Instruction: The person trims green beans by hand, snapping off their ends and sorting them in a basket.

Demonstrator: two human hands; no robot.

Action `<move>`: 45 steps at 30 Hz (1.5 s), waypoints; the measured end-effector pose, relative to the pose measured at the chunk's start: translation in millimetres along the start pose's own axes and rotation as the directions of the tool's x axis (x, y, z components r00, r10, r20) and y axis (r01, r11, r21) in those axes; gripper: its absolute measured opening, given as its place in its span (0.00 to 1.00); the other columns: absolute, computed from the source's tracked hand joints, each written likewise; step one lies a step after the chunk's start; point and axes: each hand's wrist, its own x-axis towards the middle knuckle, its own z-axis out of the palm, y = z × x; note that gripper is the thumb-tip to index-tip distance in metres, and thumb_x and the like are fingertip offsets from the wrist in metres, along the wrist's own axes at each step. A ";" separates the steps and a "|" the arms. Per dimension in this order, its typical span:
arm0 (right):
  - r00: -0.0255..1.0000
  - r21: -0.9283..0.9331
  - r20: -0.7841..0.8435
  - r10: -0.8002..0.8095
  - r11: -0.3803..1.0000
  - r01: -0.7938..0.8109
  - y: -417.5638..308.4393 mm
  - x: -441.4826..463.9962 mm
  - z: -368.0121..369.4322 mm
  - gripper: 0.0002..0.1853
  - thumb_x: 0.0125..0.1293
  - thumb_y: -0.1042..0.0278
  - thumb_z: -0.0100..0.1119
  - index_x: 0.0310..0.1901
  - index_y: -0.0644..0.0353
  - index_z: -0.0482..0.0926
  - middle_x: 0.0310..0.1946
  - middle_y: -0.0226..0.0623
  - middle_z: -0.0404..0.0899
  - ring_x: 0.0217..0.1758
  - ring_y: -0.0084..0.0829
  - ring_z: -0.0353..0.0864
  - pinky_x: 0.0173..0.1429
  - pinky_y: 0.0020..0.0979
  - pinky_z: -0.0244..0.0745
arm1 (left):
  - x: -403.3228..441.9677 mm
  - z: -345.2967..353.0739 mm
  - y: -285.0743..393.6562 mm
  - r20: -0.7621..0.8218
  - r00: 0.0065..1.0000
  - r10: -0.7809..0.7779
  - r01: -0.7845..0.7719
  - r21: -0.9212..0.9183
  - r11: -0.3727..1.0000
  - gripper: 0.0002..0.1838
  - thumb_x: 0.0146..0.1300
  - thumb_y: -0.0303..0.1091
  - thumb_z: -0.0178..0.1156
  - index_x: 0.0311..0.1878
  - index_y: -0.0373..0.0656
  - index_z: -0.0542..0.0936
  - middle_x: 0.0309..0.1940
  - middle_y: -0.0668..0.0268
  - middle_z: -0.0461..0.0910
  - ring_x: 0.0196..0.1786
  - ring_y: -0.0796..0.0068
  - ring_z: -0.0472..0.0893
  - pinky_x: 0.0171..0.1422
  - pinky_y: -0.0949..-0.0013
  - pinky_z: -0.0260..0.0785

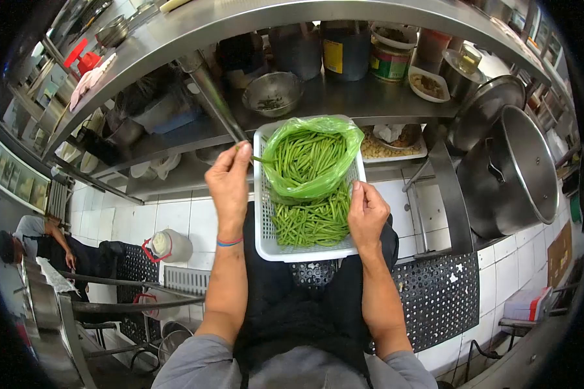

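A white plastic basket rests on my lap. Toward its far side sits a green plastic bag, open at the top and full of green beans. More cut green beans lie loose in the near half of the basket. My left hand is beside the basket's left rim, thumb and fingers pinched on a green bean that points toward the bag. At the right rim, my right hand is closed in a pinch; whatever may be between its fingertips is hidden.
A steel table with a lower shelf stands ahead, holding a metal bowl and containers. At right is a large steel pot. A white bucket and another person are to the left. Black mats cover part of the floor.
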 end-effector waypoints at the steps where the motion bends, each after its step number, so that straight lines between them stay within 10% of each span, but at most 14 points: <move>1: 1.000 -0.002 0.021 0.017 1.000 -0.017 -0.7 -0.4 0.3 0.07 0.70 0.72 0.62 0.39 0.69 0.84 0.24 0.41 0.82 0.22 0.26 0.77 0.28 0.29 0.70 | -2.1 -7.7 12.4 0.025 0.995 -0.097 0.099 -0.092 0.991 0.13 0.69 0.36 0.67 0.49 0.35 0.87 0.36 0.68 0.84 0.37 0.84 0.77 0.43 0.77 0.69; 7: 0.898 0.274 0.401 0.184 0.911 -0.309 -17.2 -11.6 -1.2 0.09 0.70 0.70 0.63 0.42 0.67 0.86 0.21 0.35 0.78 0.22 0.19 0.71 0.27 0.25 0.66 | -23.7 -32.6 33.0 0.214 0.951 -0.224 0.289 -0.354 0.890 0.13 0.72 0.36 0.64 0.50 0.36 0.84 0.36 0.69 0.82 0.35 0.80 0.77 0.41 0.75 0.70; 13: 0.711 0.174 0.702 0.029 0.962 -0.210 -38.3 -17.3 -4.3 0.21 0.71 0.69 0.63 0.64 0.63 0.78 0.19 0.24 0.68 0.21 0.16 0.63 0.26 0.25 0.61 | -46.4 -38.0 18.2 0.284 0.904 -0.320 0.418 -0.427 0.802 0.12 0.73 0.36 0.62 0.50 0.36 0.83 0.36 0.68 0.81 0.35 0.80 0.77 0.42 0.74 0.71; 24: 0.777 0.223 0.629 -0.019 0.962 -0.158 -26.4 -25.7 12.5 0.08 0.71 0.71 0.61 0.45 0.66 0.84 0.23 0.36 0.81 0.24 0.22 0.75 0.30 0.28 0.71 | -53.1 -38.5 4.4 0.251 0.911 -0.329 0.408 -0.423 0.809 0.12 0.72 0.33 0.64 0.50 0.33 0.84 0.35 0.68 0.83 0.35 0.82 0.77 0.41 0.76 0.70; 32: 0.910 0.069 0.404 0.087 0.990 -0.125 -12.3 -27.8 19.9 0.06 0.69 0.73 0.60 0.36 0.66 0.79 0.20 0.41 0.79 0.22 0.27 0.79 0.28 0.33 0.71 | -99.7 -36.6 27.3 0.385 0.902 -0.197 0.196 0.041 0.980 0.08 0.68 0.28 0.64 0.45 0.32 0.86 0.41 0.63 0.85 0.43 0.75 0.80 0.49 0.73 0.73; 45: 0.940 0.019 0.270 0.210 0.975 -0.223 4.1 -25.4 23.5 0.07 0.72 0.72 0.57 0.37 0.66 0.77 0.21 0.25 0.73 0.24 0.15 0.69 0.28 0.25 0.65 | -144.0 -26.6 -3.2 0.515 0.842 -0.164 0.122 0.115 0.986 0.11 0.77 0.30 0.53 0.41 0.33 0.80 0.34 0.61 0.84 0.38 0.72 0.83 0.50 0.69 0.76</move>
